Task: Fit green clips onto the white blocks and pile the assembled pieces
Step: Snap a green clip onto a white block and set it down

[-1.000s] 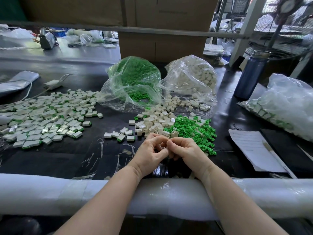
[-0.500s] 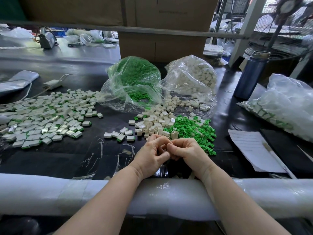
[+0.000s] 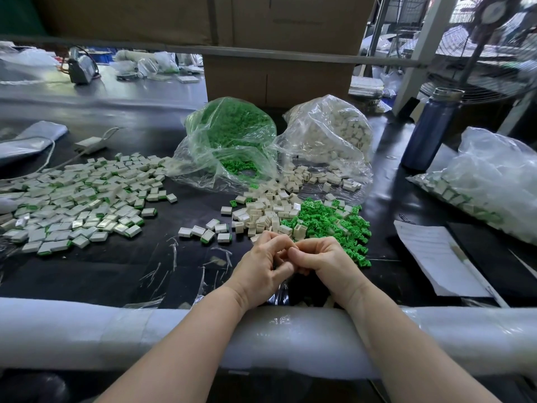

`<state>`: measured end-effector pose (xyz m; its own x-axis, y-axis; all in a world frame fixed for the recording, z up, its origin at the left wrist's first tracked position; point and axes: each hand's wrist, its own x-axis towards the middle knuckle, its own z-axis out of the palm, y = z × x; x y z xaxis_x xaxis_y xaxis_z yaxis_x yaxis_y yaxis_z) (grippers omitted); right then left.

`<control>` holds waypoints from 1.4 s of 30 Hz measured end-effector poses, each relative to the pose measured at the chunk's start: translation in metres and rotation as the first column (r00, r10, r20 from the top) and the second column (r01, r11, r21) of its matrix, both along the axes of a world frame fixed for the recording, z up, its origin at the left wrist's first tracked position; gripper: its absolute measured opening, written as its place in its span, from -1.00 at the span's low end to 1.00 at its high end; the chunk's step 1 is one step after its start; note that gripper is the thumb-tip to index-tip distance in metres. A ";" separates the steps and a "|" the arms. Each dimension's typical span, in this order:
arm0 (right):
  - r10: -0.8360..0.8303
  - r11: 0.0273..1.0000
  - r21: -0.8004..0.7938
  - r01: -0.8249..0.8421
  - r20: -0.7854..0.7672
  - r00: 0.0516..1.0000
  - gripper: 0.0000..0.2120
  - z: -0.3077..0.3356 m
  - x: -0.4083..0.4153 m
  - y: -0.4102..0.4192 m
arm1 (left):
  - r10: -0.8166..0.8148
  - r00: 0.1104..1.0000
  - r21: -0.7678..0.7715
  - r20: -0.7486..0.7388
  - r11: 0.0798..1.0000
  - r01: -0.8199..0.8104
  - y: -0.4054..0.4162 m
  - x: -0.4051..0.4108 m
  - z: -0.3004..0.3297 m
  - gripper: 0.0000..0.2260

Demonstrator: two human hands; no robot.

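Observation:
My left hand and my right hand meet at the table's near edge, fingers curled and fingertips pressed together round a small piece that is almost wholly hidden. Just beyond them lie a heap of loose white blocks and a heap of green clips. A wide pile of assembled white-and-green pieces spreads over the left of the table. A few more assembled pieces lie in a short row left of my hands.
An open bag of green clips and a bag of white blocks stand behind the heaps, before a cardboard box. A blue bottle, a filled bag and a paper sheet are right. A padded rail runs under my forearms.
Both hands stay joined at the same spot. The fingers have shifted slightly and closed tighter over the piece between them.

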<state>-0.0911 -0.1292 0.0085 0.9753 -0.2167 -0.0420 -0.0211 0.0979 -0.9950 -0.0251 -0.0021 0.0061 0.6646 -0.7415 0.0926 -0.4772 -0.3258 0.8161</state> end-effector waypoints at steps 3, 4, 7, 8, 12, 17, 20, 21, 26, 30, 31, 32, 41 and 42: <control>0.002 1.000 -0.003 -0.002 -0.003 1.000 -0.83 0.001 0.000 0.000 | -0.014 1.000 -0.011 -0.002 1.000 0.014 0.000 0.001 -0.001 -0.83; 0.001 1.000 0.000 -0.001 -0.005 1.000 -0.83 0.001 0.000 0.000 | -0.017 1.000 -0.016 -0.003 1.000 0.017 0.000 0.002 -0.003 -0.86; -0.003 1.000 0.005 0.003 -0.012 1.000 -0.82 0.001 -0.001 0.000 | -0.018 1.000 -0.016 0.000 1.000 0.018 0.000 0.003 -0.005 -0.89; -0.004 1.000 -0.001 0.004 -0.011 1.000 -0.83 0.001 -0.001 0.000 | -0.017 1.000 -0.015 -0.002 1.000 0.017 -0.001 0.003 -0.005 -0.90; 0.004 1.000 0.007 -0.004 -0.001 1.000 -0.81 0.001 -0.001 0.000 | -0.004 1.000 -0.007 -0.003 1.000 0.004 -0.001 0.001 -0.002 -0.80; 0.003 1.000 -0.003 -0.003 -0.001 1.000 -0.83 0.000 -0.001 0.000 | -0.005 1.000 -0.009 -0.015 1.000 0.005 0.000 0.002 -0.003 -0.81; 0.006 0.999 -0.047 -0.006 0.003 1.000 -0.87 -0.001 0.000 -0.001 | -0.007 1.000 -0.045 -0.029 0.999 0.006 -0.001 0.001 -0.002 -0.88; 0.009 0.999 -0.050 -0.008 0.003 1.000 -0.87 -0.001 0.000 -0.001 | -0.011 1.000 -0.055 -0.027 0.998 0.009 -0.001 0.001 -0.002 -0.89; 0.008 1.000 -0.025 -0.008 0.000 1.000 -0.87 -0.001 0.000 -0.001 | -0.034 0.999 -0.072 -0.005 0.997 0.033 -0.001 0.004 -0.008 -0.76; 0.005 1.000 -0.013 -0.005 0.003 1.000 -0.87 -0.001 -0.001 -0.001 | -0.032 0.999 -0.074 0.005 0.997 0.032 -0.002 0.005 -0.009 -0.71; 0.005 1.000 -0.010 -0.005 0.005 1.000 -0.86 -0.001 -0.001 -0.001 | -0.033 0.999 -0.073 0.007 0.997 0.033 -0.002 0.005 -0.009 -0.71; 0.004 1.000 -0.007 -0.004 0.006 1.000 -0.86 0.000 -0.001 -0.001 | -0.034 0.999 -0.072 0.010 0.997 0.034 -0.002 0.005 -0.009 -0.71; 0.000 1.000 -0.008 0.000 -0.001 1.000 -0.86 0.002 -0.002 0.000 | -0.041 0.998 -0.072 0.045 0.996 0.044 -0.002 0.005 -0.009 -0.76; 0.001 1.000 -0.007 -0.001 -0.001 1.000 -0.86 0.002 -0.002 0.000 | -0.042 0.998 -0.073 0.046 0.996 0.046 -0.002 0.005 -0.009 -0.75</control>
<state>-0.0933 -0.1294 0.0105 0.9756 -0.2158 -0.0410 -0.0219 0.0905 -0.9957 -0.0197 -0.0038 -0.0029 0.6254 -0.7599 0.1773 -0.5264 -0.2431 0.8147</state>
